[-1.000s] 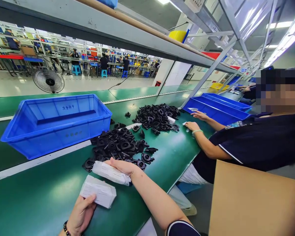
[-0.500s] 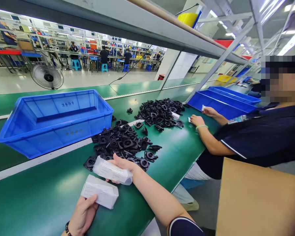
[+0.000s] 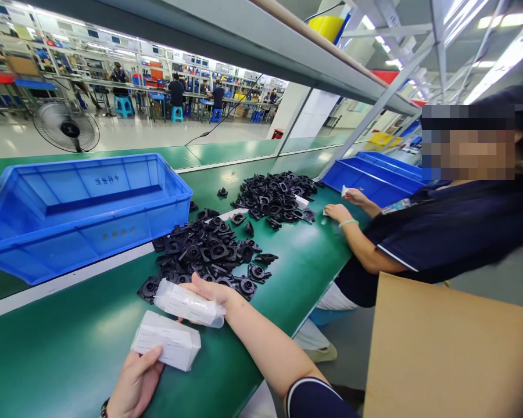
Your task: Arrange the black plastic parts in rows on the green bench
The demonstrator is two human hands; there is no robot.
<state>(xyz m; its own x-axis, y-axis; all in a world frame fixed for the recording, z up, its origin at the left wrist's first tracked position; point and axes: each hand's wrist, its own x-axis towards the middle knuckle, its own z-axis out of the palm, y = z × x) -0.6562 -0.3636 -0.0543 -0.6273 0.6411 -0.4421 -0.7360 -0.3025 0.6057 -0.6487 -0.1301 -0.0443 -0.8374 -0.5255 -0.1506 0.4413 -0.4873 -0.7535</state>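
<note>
Hall floor [image 3: 143,132]: pale and glossy, workstations at its far side.
Bench [image 3: 70,363]: green, shiny, running off toward the upper right.
Overhead beam [image 3: 226,43]: grey, slanting across and blocking part of the background.
Co-worker [image 3: 453,229]: seated right, dark top, both hands over the bench.
Cardboard [image 3: 448,354]: lower right, hides part of the co-worker.
Blue bin [image 3: 65,247]: left, beside the near heap [image 3: 209,249] of black parts.
Fan [image 3: 70,129]: behind the bin.
Far heap [image 3: 274,197]: more black parts, nearer the co-worker.
Left hand [image 3: 137,380]: thumb pressed on left packet [image 3: 168,342], fingers beneath.
Right hand [image 3: 215,293]: thumb raised, cradles right packet [image 3: 189,305]; finger spread cannot be told.
Packets: above the bench, before the near heap; grips unchanged, whole scene shifted left since the previous frame.
</note>
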